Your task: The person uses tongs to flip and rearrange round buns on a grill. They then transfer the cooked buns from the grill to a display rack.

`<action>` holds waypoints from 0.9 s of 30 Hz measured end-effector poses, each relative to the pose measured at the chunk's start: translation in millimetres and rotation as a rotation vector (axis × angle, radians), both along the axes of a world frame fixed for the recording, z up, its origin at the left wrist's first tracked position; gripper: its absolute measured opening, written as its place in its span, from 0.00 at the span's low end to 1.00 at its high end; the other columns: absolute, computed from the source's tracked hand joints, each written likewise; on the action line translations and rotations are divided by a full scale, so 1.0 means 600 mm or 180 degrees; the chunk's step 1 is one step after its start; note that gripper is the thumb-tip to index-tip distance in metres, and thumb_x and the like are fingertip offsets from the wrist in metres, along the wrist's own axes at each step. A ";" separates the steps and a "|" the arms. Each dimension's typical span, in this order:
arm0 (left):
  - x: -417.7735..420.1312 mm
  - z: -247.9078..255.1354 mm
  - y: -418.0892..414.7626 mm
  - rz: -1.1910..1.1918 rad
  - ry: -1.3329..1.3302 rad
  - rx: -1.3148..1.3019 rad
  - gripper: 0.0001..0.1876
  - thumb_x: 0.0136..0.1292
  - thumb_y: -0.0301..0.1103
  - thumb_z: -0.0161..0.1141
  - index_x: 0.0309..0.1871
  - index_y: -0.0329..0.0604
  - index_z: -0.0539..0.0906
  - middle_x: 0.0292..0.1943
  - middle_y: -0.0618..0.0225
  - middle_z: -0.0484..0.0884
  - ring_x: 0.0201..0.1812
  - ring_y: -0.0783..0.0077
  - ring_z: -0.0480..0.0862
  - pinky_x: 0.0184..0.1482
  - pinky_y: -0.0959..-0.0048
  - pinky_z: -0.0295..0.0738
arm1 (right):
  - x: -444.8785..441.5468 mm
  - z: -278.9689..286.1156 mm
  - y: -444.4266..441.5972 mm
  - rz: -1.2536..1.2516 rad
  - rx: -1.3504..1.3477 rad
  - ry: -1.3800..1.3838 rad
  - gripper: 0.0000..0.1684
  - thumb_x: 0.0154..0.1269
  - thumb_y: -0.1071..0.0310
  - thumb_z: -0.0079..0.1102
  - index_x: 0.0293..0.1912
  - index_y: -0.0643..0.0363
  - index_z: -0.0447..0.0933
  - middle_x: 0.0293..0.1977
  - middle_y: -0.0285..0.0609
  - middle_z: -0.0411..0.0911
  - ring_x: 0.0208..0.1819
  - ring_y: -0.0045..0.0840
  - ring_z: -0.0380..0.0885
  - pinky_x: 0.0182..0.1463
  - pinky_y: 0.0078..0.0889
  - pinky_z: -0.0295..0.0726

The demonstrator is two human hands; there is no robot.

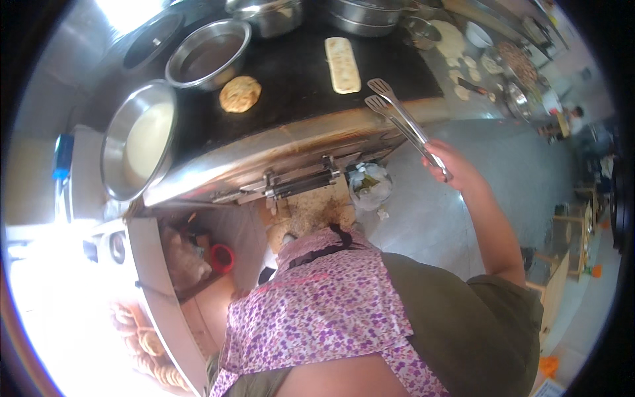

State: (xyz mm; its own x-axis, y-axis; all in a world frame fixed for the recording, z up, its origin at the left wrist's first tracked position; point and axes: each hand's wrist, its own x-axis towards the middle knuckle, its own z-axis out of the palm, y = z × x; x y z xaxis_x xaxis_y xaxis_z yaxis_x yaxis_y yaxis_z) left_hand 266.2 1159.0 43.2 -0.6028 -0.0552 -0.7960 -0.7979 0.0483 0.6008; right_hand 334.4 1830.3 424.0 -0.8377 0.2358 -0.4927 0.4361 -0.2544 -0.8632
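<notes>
My right hand (449, 165) grips metal slotted tongs (404, 124) near their joined end. Their two slotted tips are spread apart, hold nothing, and hover by the front edge of a black griddle (292, 99). Just beyond the tips, a long rectangular flatbread (343, 65) lies on the griddle. A round browned flatbread (240, 94) lies farther left. Beside it stands a metal bowl of dark liquid (208, 54); a larger metal bowl with pale batter (149, 141) is at the griddle's left edge. My left hand is out of view.
Metal pots (265, 17) stand at the back of the griddle. Rolled dough (449, 39), dough pieces, a knife (471, 86) and bowls lie on the counter to the right. Below are a lined waste bin (369, 186) and a red container (222, 258). A person (575, 119) is far right.
</notes>
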 end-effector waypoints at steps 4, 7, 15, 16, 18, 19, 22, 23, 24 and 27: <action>0.010 -0.009 0.015 0.0031 0.0021 -0.0037 0.18 0.59 0.41 0.57 0.50 0.43 0.72 0.42 0.58 0.79 0.41 0.60 0.82 0.41 0.58 0.77 | -0.031 -0.013 -0.037 0.0009 -0.0270 -0.0014 0.11 0.67 0.57 0.54 0.45 0.49 0.69 0.25 0.32 0.71 0.16 0.09 0.62 0.13 0.13 0.55; 0.001 0.001 0.029 0.0012 0.0153 0.0021 0.19 0.58 0.42 0.58 0.50 0.43 0.72 0.41 0.58 0.79 0.40 0.60 0.82 0.39 0.58 0.77 | -0.078 -0.042 -0.077 -0.0277 -0.0478 0.0197 0.09 0.67 0.58 0.55 0.41 0.49 0.68 0.23 0.33 0.70 0.15 0.11 0.63 0.13 0.14 0.56; 0.006 0.054 0.061 0.0372 0.0270 -0.0106 0.10 0.61 0.37 0.57 0.40 0.40 0.76 0.32 0.61 0.81 0.34 0.62 0.83 0.33 0.62 0.79 | -0.254 -0.099 -0.053 -0.0722 -0.0371 0.0734 0.08 0.65 0.63 0.57 0.41 0.50 0.68 0.20 0.32 0.70 0.13 0.09 0.62 0.12 0.11 0.57; 0.020 0.055 0.060 0.0366 0.0370 -0.0235 0.12 0.61 0.38 0.57 0.41 0.39 0.76 0.33 0.61 0.81 0.35 0.62 0.83 0.34 0.62 0.79 | -0.244 -0.100 -0.033 -0.0612 -0.0057 0.0761 0.11 0.65 0.63 0.57 0.45 0.51 0.70 0.20 0.31 0.70 0.13 0.07 0.61 0.11 0.10 0.56; 0.043 0.049 0.053 0.0305 0.0406 -0.0315 0.14 0.61 0.39 0.57 0.43 0.39 0.75 0.35 0.61 0.81 0.37 0.63 0.83 0.36 0.61 0.78 | -0.212 -0.097 0.006 -0.0517 0.0829 0.0571 0.24 0.65 0.61 0.57 0.59 0.51 0.67 0.20 0.29 0.69 0.13 0.07 0.59 0.13 0.10 0.54; 0.051 0.042 0.051 0.0247 0.0342 -0.0301 0.15 0.60 0.40 0.57 0.45 0.39 0.75 0.36 0.61 0.81 0.38 0.63 0.83 0.37 0.60 0.77 | -0.196 -0.091 0.023 -0.0521 0.1654 0.0285 0.27 0.66 0.61 0.55 0.63 0.50 0.64 0.22 0.34 0.71 0.17 0.17 0.69 0.18 0.19 0.67; 0.078 0.013 0.043 0.0045 0.0590 -0.0063 0.06 0.61 0.32 0.51 0.40 0.43 0.74 0.30 0.65 0.78 0.30 0.69 0.81 0.25 0.72 0.71 | -0.172 -0.073 0.043 -0.0088 0.5834 0.1577 0.30 0.65 0.61 0.56 0.65 0.51 0.61 0.34 0.44 0.76 0.32 0.37 0.78 0.35 0.36 0.77; 0.086 0.002 0.044 0.0001 0.0627 0.0050 0.04 0.61 0.28 0.48 0.37 0.45 0.73 0.26 0.67 0.76 0.25 0.72 0.80 0.18 0.79 0.68 | -0.154 -0.054 0.052 0.0039 0.5887 0.1101 0.31 0.64 0.61 0.56 0.65 0.51 0.61 0.38 0.46 0.76 0.37 0.41 0.78 0.39 0.39 0.77; 0.095 -0.008 0.050 0.0956 0.0708 0.1035 0.04 0.60 0.24 0.47 0.35 0.44 0.73 0.25 0.67 0.76 0.23 0.73 0.79 0.17 0.79 0.67 | -0.136 -0.042 0.052 0.0093 0.5985 0.0686 0.33 0.63 0.61 0.57 0.66 0.51 0.60 0.42 0.48 0.76 0.41 0.45 0.78 0.43 0.42 0.77; 0.091 -0.025 0.062 0.0419 0.0567 -0.0003 0.03 0.61 0.29 0.51 0.38 0.46 0.73 0.28 0.68 0.77 0.27 0.73 0.80 0.15 0.78 0.66 | -0.102 -0.025 0.042 0.0335 0.5438 0.0580 0.34 0.61 0.59 0.58 0.66 0.49 0.60 0.47 0.49 0.75 0.43 0.45 0.77 0.42 0.41 0.77</action>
